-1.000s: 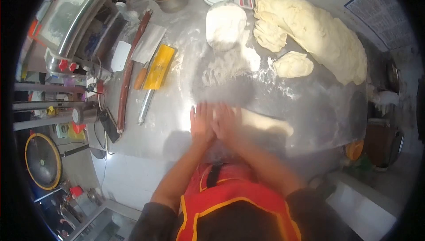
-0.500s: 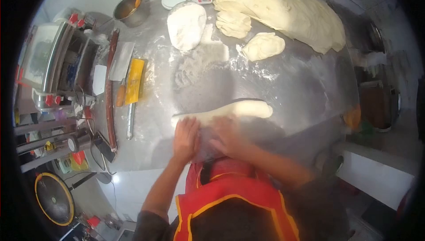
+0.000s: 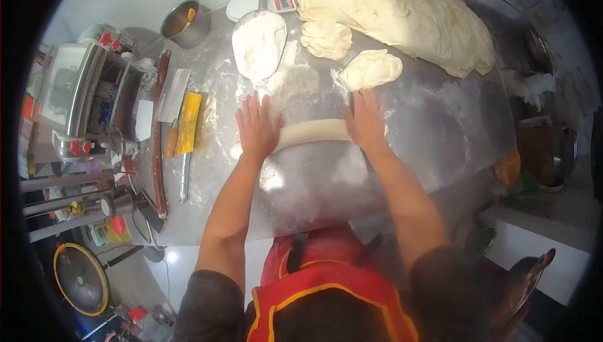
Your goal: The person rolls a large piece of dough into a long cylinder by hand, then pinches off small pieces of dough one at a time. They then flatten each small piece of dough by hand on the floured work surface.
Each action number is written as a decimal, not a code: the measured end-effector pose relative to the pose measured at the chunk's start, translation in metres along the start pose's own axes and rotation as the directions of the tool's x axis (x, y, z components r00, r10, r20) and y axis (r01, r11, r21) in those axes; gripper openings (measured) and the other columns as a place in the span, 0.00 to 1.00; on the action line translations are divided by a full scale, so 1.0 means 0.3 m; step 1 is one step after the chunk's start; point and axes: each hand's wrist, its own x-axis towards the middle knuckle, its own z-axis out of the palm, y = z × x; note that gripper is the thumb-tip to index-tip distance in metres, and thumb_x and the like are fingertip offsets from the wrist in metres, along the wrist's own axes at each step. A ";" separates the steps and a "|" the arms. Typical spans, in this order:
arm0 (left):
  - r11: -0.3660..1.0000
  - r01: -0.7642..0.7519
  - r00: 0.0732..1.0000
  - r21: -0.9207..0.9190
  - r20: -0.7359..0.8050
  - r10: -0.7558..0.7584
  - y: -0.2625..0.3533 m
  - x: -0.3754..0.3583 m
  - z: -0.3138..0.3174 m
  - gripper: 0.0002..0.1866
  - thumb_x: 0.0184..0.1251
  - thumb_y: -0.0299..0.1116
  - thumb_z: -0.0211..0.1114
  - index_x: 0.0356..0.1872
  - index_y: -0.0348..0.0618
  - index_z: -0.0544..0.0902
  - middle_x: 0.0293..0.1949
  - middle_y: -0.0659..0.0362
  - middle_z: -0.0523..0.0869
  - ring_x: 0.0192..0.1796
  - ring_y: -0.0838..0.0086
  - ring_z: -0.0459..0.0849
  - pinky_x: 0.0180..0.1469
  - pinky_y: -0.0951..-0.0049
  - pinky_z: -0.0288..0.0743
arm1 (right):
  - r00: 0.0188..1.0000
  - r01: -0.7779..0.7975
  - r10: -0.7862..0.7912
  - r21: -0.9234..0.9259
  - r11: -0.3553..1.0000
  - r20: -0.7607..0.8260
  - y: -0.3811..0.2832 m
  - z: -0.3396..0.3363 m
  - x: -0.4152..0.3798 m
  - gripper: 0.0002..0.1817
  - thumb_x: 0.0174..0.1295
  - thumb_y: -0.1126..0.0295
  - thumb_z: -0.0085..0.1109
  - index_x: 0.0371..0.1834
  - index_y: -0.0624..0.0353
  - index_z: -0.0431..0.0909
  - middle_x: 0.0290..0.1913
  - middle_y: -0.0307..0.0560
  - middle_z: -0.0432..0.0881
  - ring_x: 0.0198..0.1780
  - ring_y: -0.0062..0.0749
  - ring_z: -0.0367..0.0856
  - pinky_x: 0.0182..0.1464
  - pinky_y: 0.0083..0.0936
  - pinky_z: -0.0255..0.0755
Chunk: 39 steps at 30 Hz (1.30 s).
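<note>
Left grip [image 3: 258, 130] and right grip [image 3: 365, 121] lie unclenched on a dough roll [image 3: 314, 132], flour [image 3: 259, 45] and dough lump [image 3: 373, 70] beyond.

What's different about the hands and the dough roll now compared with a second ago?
The left hand and right hand, close together before, have spread apart to near opposite ends of the dough roll. Hands and roll have moved away from the body, toward the flour heap. Both hands lie open on the roll. The large dough mass and scale stayed put.
</note>
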 end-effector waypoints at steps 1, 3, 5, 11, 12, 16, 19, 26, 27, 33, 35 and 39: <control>0.998 -0.059 0.996 0.009 0.069 0.058 0.003 -0.041 -0.009 0.31 0.72 0.50 0.51 0.71 0.45 0.64 0.75 0.49 0.58 0.76 0.50 0.52 0.73 0.42 0.45 | 0.999 0.028 -0.027 -0.034 0.999 0.029 -0.003 -0.001 -0.029 0.33 0.62 0.54 0.56 0.66 0.62 0.66 0.65 0.56 0.68 0.68 0.50 0.63 0.69 0.54 0.53; 0.986 -0.144 0.966 -0.083 0.203 0.158 -0.006 -0.164 -0.042 0.31 0.69 0.48 0.55 0.71 0.48 0.65 0.74 0.50 0.59 0.76 0.49 0.52 0.73 0.40 0.44 | 0.980 0.193 -0.192 -0.006 0.981 0.056 -0.001 -0.045 -0.188 0.33 0.62 0.54 0.57 0.67 0.61 0.66 0.66 0.57 0.68 0.69 0.52 0.62 0.70 0.57 0.51; 0.969 -0.184 0.949 -0.166 0.228 0.219 -0.005 -0.358 -0.088 0.33 0.66 0.47 0.59 0.71 0.52 0.66 0.74 0.51 0.59 0.76 0.49 0.52 0.72 0.38 0.44 | 0.955 0.272 -0.280 0.088 0.958 0.094 0.023 -0.084 -0.381 0.34 0.61 0.53 0.57 0.68 0.58 0.65 0.69 0.58 0.65 0.71 0.55 0.59 0.71 0.58 0.49; 0.994 -0.107 0.968 -0.035 0.223 0.113 0.037 -0.481 -0.095 0.34 0.64 0.46 0.62 0.71 0.52 0.65 0.73 0.50 0.61 0.75 0.47 0.55 0.71 0.35 0.45 | 0.954 0.230 -0.247 0.115 0.966 0.172 0.058 -0.051 -0.467 0.37 0.60 0.53 0.58 0.71 0.57 0.63 0.72 0.59 0.61 0.73 0.55 0.57 0.72 0.58 0.47; 0.998 -0.068 0.977 -0.002 0.201 0.067 0.039 -0.388 -0.083 0.34 0.64 0.46 0.62 0.71 0.52 0.65 0.73 0.50 0.61 0.74 0.46 0.56 0.70 0.34 0.45 | 0.963 0.158 -0.182 0.132 0.979 0.200 0.036 -0.074 -0.336 0.35 0.62 0.53 0.58 0.70 0.56 0.63 0.72 0.58 0.62 0.74 0.54 0.57 0.73 0.57 0.46; 1.000 0.025 1.000 -0.018 0.002 -0.025 -0.001 -0.158 -0.040 0.31 0.69 0.47 0.57 0.70 0.48 0.65 0.73 0.48 0.60 0.74 0.47 0.57 0.70 0.38 0.48 | 0.998 0.021 -0.025 0.068 0.997 0.064 0.002 -0.020 -0.116 0.31 0.63 0.57 0.56 0.69 0.51 0.66 0.71 0.56 0.63 0.74 0.53 0.57 0.73 0.56 0.46; 0.996 -0.027 0.993 -0.080 0.112 0.036 -0.024 -0.208 -0.059 0.30 0.71 0.46 0.54 0.70 0.45 0.66 0.72 0.47 0.62 0.74 0.48 0.59 0.71 0.41 0.49 | 0.984 0.146 -0.150 0.047 0.988 0.098 0.028 -0.014 -0.201 0.29 0.62 0.59 0.57 0.68 0.49 0.68 0.70 0.56 0.64 0.72 0.52 0.59 0.72 0.57 0.47; 0.908 0.096 0.989 -0.407 -0.062 -0.133 -0.118 -0.177 0.024 0.33 0.72 0.47 0.52 0.73 0.43 0.59 0.72 0.37 0.58 0.74 0.41 0.55 0.72 0.40 0.45 | 0.968 0.163 -0.210 0.291 0.943 0.140 -0.055 -0.227 -0.545 0.27 0.59 0.64 0.58 0.64 0.52 0.71 0.66 0.57 0.69 0.67 0.55 0.66 0.69 0.64 0.48; 0.913 0.167 0.969 -0.372 -0.108 -0.222 -0.131 -0.106 0.063 0.34 0.72 0.48 0.53 0.74 0.44 0.58 0.72 0.36 0.56 0.74 0.39 0.53 0.72 0.38 0.44 | 0.972 0.131 -0.184 0.315 0.940 0.146 -0.066 -0.236 -0.552 0.27 0.59 0.64 0.57 0.64 0.54 0.71 0.66 0.57 0.70 0.67 0.56 0.66 0.69 0.64 0.48; 0.992 -0.048 0.985 -0.121 0.160 0.067 0.318 -0.084 0.151 0.39 0.68 0.57 0.54 0.74 0.47 0.57 0.76 0.43 0.50 0.76 0.37 0.45 0.68 0.26 0.40 | 0.992 0.126 -0.104 0.433 0.893 -0.075 -0.083 -0.197 -0.538 0.31 0.61 0.63 0.56 0.68 0.61 0.66 0.67 0.61 0.68 0.68 0.58 0.64 0.72 0.62 0.43; 0.933 -0.267 0.917 -0.240 0.233 0.323 0.386 -0.160 0.125 0.37 0.69 0.56 0.53 0.73 0.48 0.60 0.75 0.45 0.53 0.76 0.37 0.46 0.68 0.28 0.43 | 1.000 -0.007 -0.001 0.396 0.918 0.020 -0.076 -0.194 -0.472 0.31 0.63 0.62 0.54 0.69 0.61 0.64 0.69 0.63 0.64 0.69 0.59 0.62 0.72 0.60 0.42; 0.910 -0.336 0.794 -0.242 0.447 0.412 0.270 -0.223 -0.077 0.31 0.71 0.52 0.52 0.70 0.46 0.66 0.74 0.46 0.59 0.74 0.41 0.55 0.69 0.36 0.53 | 0.973 -0.230 0.205 0.322 0.918 0.109 0.043 -0.115 -0.260 0.32 0.69 0.55 0.50 0.71 0.63 0.60 0.73 0.66 0.57 0.74 0.62 0.53 0.73 0.55 0.43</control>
